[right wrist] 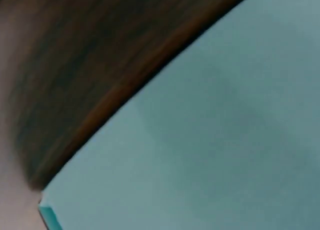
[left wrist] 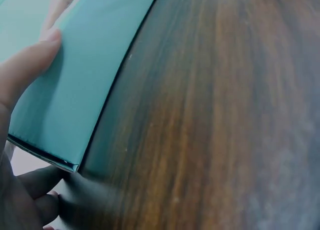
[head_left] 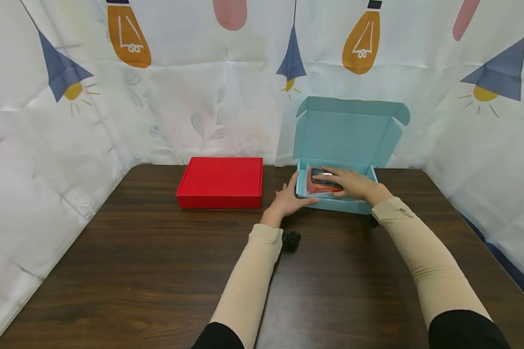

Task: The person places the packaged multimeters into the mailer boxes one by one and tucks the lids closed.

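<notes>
An open light blue cardboard box (head_left: 337,205) stands near the table's far edge with its lid raised. In its left part lies an orange-and-dark packet (head_left: 313,183) with a shiny surface; its exact kind cannot be made out. My left hand (head_left: 286,199) grips the box's near left corner. In the left wrist view its thumb (left wrist: 31,65) presses the front wall while the other fingers curl beside the end wall. Reaching in over the right front of the box, my right hand (head_left: 353,184) lays extended fingers across the packet. Its fingers are outside the right wrist view, which shows the box wall (right wrist: 200,140).
A closed red box (head_left: 227,177) sits to the left of the blue one on the dark wooden table (head_left: 157,271). The raised lid (head_left: 345,131) stands near the patterned curtain (head_left: 249,111) behind. A small black object (head_left: 291,239) shows beside my left wrist.
</notes>
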Action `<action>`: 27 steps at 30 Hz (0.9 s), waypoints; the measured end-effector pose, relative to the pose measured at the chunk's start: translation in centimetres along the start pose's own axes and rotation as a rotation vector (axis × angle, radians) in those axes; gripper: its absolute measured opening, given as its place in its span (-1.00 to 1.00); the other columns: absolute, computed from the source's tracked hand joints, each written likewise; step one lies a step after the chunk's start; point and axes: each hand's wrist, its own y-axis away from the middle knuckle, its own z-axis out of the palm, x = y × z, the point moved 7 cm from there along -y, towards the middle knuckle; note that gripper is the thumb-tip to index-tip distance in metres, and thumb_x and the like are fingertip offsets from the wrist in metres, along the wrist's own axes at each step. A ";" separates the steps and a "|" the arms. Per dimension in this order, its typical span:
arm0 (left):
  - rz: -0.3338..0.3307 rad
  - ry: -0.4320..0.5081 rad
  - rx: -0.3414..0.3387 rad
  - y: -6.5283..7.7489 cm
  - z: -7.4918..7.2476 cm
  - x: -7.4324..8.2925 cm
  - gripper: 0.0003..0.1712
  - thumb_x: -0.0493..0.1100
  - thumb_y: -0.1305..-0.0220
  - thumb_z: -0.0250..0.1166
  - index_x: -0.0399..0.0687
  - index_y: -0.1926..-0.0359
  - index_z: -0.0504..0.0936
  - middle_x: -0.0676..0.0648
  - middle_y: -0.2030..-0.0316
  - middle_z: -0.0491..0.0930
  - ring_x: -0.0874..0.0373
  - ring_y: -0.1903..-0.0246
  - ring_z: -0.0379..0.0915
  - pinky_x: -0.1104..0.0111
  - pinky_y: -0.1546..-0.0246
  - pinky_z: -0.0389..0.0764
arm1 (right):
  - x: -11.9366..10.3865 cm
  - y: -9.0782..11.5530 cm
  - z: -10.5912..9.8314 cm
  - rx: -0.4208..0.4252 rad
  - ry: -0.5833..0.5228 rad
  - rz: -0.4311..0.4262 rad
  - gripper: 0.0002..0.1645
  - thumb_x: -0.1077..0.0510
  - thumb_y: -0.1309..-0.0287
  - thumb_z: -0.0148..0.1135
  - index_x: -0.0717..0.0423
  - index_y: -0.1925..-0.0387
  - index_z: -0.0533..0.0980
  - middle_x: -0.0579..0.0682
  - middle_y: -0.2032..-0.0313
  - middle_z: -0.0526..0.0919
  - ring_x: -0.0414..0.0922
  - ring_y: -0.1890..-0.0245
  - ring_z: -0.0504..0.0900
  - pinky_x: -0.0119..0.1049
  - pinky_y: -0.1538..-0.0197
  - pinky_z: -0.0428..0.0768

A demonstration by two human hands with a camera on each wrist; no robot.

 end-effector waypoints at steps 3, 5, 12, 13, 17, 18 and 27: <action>0.006 0.029 -0.003 -0.1 0.1 0.1 0.27 0.29 -0.24 0.40 0.19 -0.67 -0.27 -0.20 -0.59 -0.01 -0.31 -0.56 -0.25 -0.28 -0.45 -0.09 | 0.0 0.1 -0.1 -0.024 -0.013 0.033 -0.17 0.08 -0.40 0.31 -0.07 -0.58 0.19 0.28 -0.57 0.03 0.39 -0.49 0.09 0.41 -0.35 0.21; 0.006 0.038 -0.008 -0.1 0.1 0.1 0.27 0.29 -0.23 0.39 0.21 -0.67 -0.27 -0.22 -0.59 -0.02 -0.35 -0.55 -0.25 -0.30 -0.43 -0.05 | 0.0 0.2 -0.2 -0.037 -0.014 0.053 -0.17 0.09 -0.41 0.31 -0.06 -0.58 0.19 0.29 -0.57 0.00 0.40 -0.50 0.04 0.44 -0.37 0.15; -0.013 0.009 -0.006 0.0 0.1 -0.1 0.25 0.30 -0.25 0.37 0.20 -0.67 -0.27 -0.27 -0.58 -0.02 -0.37 -0.54 -0.24 -0.34 -0.40 0.00 | -1.1 0.5 -0.5 -0.063 0.076 0.097 -0.10 0.07 -0.35 0.36 -0.04 -0.59 0.15 0.35 -0.54 0.05 0.44 -0.46 0.11 0.46 -0.34 0.17; -0.013 0.004 -0.007 0.0 0.0 -0.1 0.25 0.30 -0.26 0.37 0.19 -0.67 -0.27 -0.27 -0.58 -0.02 -0.36 -0.55 -0.24 -0.33 -0.40 -0.02 | -1.2 0.5 -0.5 -0.068 0.086 0.104 -0.09 0.07 -0.35 0.36 -0.05 -0.60 0.14 0.35 -0.54 0.05 0.43 -0.46 0.12 0.46 -0.34 0.18; -0.009 0.005 -0.012 0.2 0.1 -0.1 0.25 0.29 -0.26 0.36 0.19 -0.67 -0.28 -0.27 -0.58 -0.01 -0.34 -0.55 -0.24 -0.32 -0.41 -0.02 | -1.2 0.9 -0.5 -0.066 0.084 0.129 -0.06 0.07 -0.34 0.38 -0.05 -0.60 0.14 0.33 -0.55 0.04 0.42 -0.46 0.14 0.43 -0.33 0.23; -0.009 0.008 -0.012 0.2 0.1 -0.1 0.26 0.29 -0.25 0.36 0.19 -0.66 -0.28 -0.27 -0.58 0.00 -0.34 -0.55 -0.24 -0.32 -0.41 -0.02 | -1.2 1.1 -0.5 -0.061 0.073 0.133 -0.07 0.07 -0.33 0.38 -0.04 -0.60 0.15 0.33 -0.55 0.05 0.42 -0.45 0.15 0.42 -0.32 0.25; -0.007 -0.001 -0.019 -0.1 -0.1 -0.3 0.27 0.32 -0.23 0.35 0.19 -0.66 -0.28 -0.26 -0.58 0.00 -0.36 -0.54 -0.20 -0.31 -0.40 0.03 | -0.5 2.9 -1.6 -0.013 -0.065 0.163 -0.18 0.02 -0.43 0.27 0.06 -0.58 0.19 0.34 -0.54 0.06 0.38 -0.41 0.26 0.31 -0.27 0.39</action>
